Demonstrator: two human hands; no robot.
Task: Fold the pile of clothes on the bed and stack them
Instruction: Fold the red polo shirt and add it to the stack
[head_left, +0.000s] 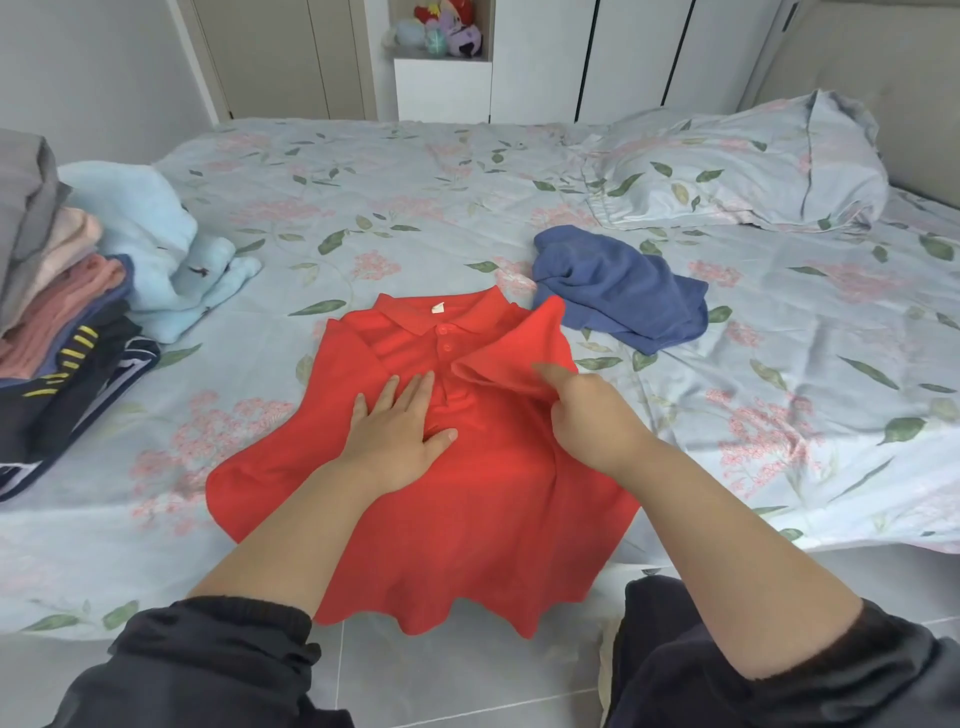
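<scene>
A red polo shirt (467, 519) lay face up on the near edge of the bed (415, 182), collar (410, 312) toward the far side and hem hanging over the edge above the tiled floor (467, 675). The left hand (397, 431) rested flat on the chest of the shirt, fingers straight and together, thumb spread to the right, just left of the button placket. The right hand (587, 410) was close beside it but not touching it, fingers curled and pinching the shirt's right sleeve (524, 348), which was lifted and turned inward over the chest. The left sleeve lay flat on the sheet.

Just beyond the shirt's right shoulder sat a crumpled blue garment (618, 291), unfolded, its near edge close to the raised sleeve. At the left edge of the bed stood a stack of folded clothes (62, 332) in grey, pink and dark colours, with a loosely bunched pale blue garment (156, 244) against its right side. A pillow (743, 171) in the same floral print as the sheet lay at the far right. Plush toys (441, 26) sat in a wall niche beyond the bed
</scene>
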